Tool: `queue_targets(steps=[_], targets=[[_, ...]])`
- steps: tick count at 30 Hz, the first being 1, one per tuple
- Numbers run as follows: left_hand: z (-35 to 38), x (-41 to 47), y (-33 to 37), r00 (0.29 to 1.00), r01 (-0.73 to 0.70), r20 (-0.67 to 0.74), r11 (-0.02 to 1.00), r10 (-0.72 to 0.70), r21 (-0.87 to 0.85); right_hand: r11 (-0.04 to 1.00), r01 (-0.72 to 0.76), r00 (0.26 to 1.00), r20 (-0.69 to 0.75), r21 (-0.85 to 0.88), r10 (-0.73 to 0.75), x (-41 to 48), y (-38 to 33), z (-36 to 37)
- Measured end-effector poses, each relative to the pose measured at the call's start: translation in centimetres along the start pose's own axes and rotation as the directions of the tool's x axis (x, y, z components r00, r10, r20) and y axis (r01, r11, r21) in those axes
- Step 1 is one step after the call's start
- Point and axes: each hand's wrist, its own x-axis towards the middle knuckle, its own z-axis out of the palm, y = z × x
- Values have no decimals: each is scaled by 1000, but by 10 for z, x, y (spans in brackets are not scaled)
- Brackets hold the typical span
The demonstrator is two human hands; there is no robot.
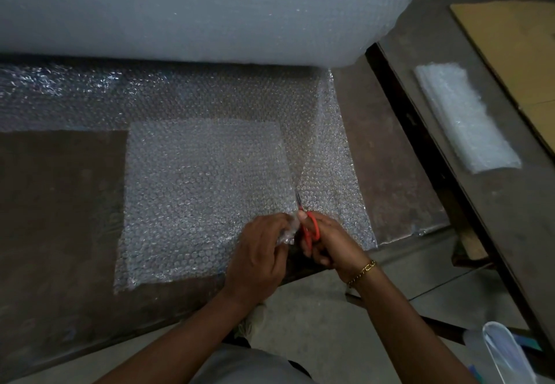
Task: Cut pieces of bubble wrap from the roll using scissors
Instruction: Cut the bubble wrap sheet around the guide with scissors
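The big roll (195, 8) lies across the far side of the tabletop (60, 203). A sheet (210, 98) of bubble wrap runs out from under the roll toward the person. A square piece (204, 191) lies flat on the sheet, in front of the roll's middle.

At the sheet's edge farthest from the roll, the right hand (333, 245) holds the scissors (309, 229). Its fingers are curled through the orange handles. The blades point toward the roll and sit in the wrap, open only a little. The left hand (258, 257) is just beside the scissors. Its fingers are curled and pinch a bunched bit of the sheet's edge. A ridge runs in the sheet from the blades toward the roll's right end; I cannot tell whether it is a cut or a fold. A gold bracelet (362, 272) sits on the right wrist.

Beyond the roll's right end stands a second tabletop (480, 218). It carries a stack (465, 119) of cut wrap and, past that, a sheet of cardboard (516, 53).
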Motion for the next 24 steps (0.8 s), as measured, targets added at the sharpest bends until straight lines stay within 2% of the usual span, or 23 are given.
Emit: queue_targets(steps=[24], targets=[[-3, 3, 5, 1000, 3, -3, 1000, -3, -6, 999, 11, 999, -37, -47, -13, 22, -14, 4]])
